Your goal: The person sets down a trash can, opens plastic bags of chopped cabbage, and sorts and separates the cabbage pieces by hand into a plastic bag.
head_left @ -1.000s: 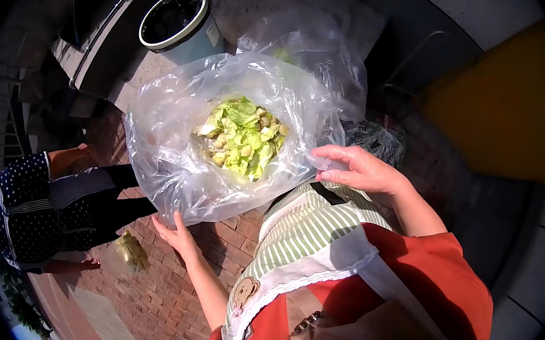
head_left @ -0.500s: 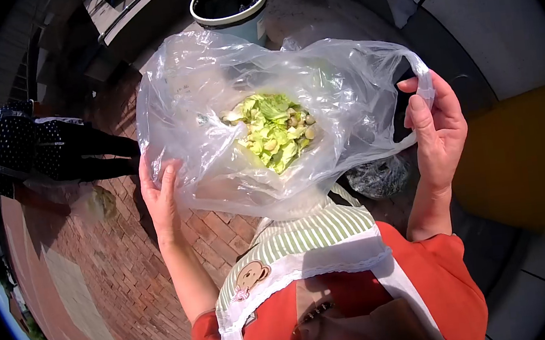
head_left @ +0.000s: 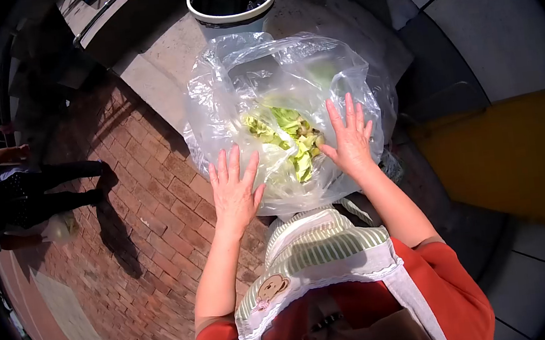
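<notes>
Green-and-white striped apron [head_left: 321,251], red-orange sleeves [head_left: 439,272], yellow panel [head_left: 503,155]

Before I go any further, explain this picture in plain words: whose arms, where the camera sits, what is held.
No machine here, just a person's bare hands. The camera, worn on the head, looks down past a striped apron. The left hand and right hand are spread open on or just over a clear plastic bag containing pale green leaves; neither grips it. What supports the bag is hidden. Beyond it stands a bin. Far left is another person.
</notes>
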`<state>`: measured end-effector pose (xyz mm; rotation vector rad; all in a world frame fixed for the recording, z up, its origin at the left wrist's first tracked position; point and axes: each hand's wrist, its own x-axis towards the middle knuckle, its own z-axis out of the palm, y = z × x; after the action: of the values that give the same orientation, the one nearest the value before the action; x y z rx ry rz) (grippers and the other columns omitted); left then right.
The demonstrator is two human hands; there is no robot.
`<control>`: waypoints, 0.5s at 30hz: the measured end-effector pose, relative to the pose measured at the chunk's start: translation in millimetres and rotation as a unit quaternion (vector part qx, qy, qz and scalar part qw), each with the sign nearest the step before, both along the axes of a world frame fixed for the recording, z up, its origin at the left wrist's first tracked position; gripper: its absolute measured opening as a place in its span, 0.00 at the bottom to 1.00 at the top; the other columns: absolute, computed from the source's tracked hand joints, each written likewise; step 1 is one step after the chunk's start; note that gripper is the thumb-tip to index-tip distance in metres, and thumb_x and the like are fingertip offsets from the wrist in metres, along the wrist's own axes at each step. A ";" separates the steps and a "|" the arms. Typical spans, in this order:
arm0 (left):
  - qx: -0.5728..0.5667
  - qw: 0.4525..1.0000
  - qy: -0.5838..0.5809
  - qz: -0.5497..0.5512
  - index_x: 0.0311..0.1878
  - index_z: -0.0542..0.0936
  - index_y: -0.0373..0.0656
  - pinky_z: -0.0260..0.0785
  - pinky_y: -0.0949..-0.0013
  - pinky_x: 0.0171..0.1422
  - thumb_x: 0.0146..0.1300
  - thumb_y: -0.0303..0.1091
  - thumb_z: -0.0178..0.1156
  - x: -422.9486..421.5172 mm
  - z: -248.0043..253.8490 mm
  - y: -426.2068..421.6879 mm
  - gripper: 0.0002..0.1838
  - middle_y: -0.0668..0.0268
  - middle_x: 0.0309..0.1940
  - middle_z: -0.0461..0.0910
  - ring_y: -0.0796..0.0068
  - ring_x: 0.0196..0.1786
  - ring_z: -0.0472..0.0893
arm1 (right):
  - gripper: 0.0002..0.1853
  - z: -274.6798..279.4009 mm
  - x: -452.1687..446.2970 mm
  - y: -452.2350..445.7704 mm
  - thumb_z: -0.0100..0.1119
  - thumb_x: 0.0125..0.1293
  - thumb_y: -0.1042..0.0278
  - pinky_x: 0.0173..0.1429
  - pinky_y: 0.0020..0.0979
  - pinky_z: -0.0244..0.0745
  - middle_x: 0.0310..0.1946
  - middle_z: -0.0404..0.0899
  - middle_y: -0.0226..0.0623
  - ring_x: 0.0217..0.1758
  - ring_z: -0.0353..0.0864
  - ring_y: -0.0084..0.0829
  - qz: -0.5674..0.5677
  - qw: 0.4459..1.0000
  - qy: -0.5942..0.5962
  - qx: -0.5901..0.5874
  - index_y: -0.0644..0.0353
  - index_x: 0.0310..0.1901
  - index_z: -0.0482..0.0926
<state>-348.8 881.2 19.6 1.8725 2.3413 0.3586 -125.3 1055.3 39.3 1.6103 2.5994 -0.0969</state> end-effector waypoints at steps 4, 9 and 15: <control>-0.202 0.977 0.010 0.061 0.67 0.70 0.49 0.48 0.42 0.74 0.55 0.41 0.68 -18.2 -40.7 -11.9 0.35 0.56 0.67 0.65 0.51 0.68 0.63 | 0.52 -26.2 32.1 9.6 0.71 0.55 0.59 0.73 0.47 0.57 0.74 0.49 0.54 0.72 0.58 0.56 0.048 0.980 0.069 -0.179 0.39 0.76 0.45; -0.108 0.985 0.056 0.122 0.66 0.71 0.44 0.58 0.53 0.68 0.59 0.41 0.66 9.4 37.8 7.8 0.32 0.56 0.60 0.74 0.53 0.60 0.70 | 0.49 38.4 58.4 10.9 0.67 0.60 0.54 0.67 0.45 0.65 0.71 0.56 0.57 0.65 0.70 0.55 0.149 0.976 0.136 -0.088 0.44 0.76 0.44; 0.124 0.990 -0.052 0.044 0.64 0.73 0.42 0.61 0.55 0.62 0.60 0.34 0.64 68.2 101.1 97.4 0.28 0.55 0.51 0.77 0.55 0.54 0.73 | 0.36 37.4 134.3 119.2 0.37 0.76 0.43 0.49 0.29 0.76 0.63 0.69 0.50 0.47 0.83 0.31 -0.101 0.720 0.686 -0.027 0.59 0.74 0.44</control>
<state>-280.6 978.6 120.7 1.8011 2.4075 0.7710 9.0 1174.6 76.7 2.2525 2.9877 -2.0916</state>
